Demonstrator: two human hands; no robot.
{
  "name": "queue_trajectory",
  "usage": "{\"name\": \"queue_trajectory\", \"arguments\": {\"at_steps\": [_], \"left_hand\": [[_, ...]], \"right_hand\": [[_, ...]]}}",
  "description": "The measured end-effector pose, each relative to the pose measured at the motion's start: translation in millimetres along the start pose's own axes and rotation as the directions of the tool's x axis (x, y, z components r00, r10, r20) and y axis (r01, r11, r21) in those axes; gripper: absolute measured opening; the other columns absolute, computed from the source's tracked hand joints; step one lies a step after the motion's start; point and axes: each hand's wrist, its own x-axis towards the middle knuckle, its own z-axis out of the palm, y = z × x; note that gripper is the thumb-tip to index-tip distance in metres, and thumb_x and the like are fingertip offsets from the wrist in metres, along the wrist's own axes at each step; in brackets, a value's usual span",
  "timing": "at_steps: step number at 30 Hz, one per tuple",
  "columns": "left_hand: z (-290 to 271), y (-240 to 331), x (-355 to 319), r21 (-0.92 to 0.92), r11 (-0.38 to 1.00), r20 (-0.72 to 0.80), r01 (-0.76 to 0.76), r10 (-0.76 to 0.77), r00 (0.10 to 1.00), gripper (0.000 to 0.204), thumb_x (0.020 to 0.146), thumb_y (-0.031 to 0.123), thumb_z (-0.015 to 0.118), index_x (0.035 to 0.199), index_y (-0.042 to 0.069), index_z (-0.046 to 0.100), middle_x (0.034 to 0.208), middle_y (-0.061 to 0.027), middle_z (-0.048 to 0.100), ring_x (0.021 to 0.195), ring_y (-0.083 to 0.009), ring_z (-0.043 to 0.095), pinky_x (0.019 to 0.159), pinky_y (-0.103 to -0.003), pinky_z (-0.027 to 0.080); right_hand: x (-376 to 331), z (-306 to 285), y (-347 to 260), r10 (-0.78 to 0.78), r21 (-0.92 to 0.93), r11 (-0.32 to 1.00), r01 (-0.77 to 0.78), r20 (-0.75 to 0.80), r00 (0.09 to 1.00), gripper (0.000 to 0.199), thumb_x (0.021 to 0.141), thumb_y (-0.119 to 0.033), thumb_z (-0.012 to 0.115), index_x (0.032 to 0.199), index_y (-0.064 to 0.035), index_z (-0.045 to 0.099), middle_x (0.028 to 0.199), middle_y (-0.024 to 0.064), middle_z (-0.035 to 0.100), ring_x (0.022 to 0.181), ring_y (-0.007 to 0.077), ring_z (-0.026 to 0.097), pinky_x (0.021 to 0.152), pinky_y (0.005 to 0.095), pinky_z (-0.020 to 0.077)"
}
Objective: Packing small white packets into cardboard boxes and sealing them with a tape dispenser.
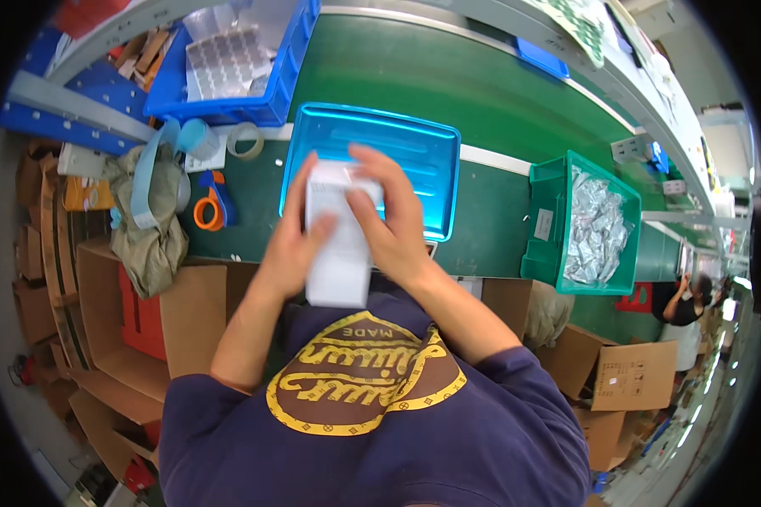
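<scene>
White carton (338, 275) held up, not yet set down
My left hand (292, 249) and right hand (397, 232) clasp its sides; just beyond them lies a blue tray (423, 160). Whether the carton is sealed, I can't tell.

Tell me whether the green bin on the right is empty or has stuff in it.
Not empty: a heap of silvery packets lies inside the green bin. How deep it goes, I cannot tell.

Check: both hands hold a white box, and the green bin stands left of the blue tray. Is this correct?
No: in the head view, the green bin stands right of the blue tray. Left hand and right hand hold the white box.
</scene>
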Motion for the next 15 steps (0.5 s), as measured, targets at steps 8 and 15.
{"name": "queue_trajectory", "arguments": {"at_steps": [8,15], "left_hand": [[-69,-78,137,0.794,0.533,-0.175,0.291,-0.258,0.95,0.067,0.097,0.044,0.052,0.149,0.008,0.032,0.139,-0.0214,0.05,0.12,-0.04,0.054,0.096,-0.045,0.046],[-44,-86,144,0.892,0.452,-0.139,0.032,0.206,0.969,0.094,0.082,0.049,0.071,0.153,0.01,0.023,0.152,-0.0247,0.029,0.137,-0.038,0.036,0.11,-0.046,0.033]], "right_hand": [[-35,-90,40,0.342,-0.137,0.917,-0.375,-0.214,0.915,0.036,0.096,-0.013,0.059,0.131,-0.0086,0.052,0.133,0.0083,0.053,0.118,0.0207,0.056,0.097,0.0339,0.0473],[-165,-303,40,0.389,0.021,0.772,-0.636,-0.807,0.444,0.031,0.094,-0.014,0.061,0.122,-0.0013,0.059,0.118,0.008,0.061,0.107,0.0176,0.058,0.094,0.0307,0.0456]]}}
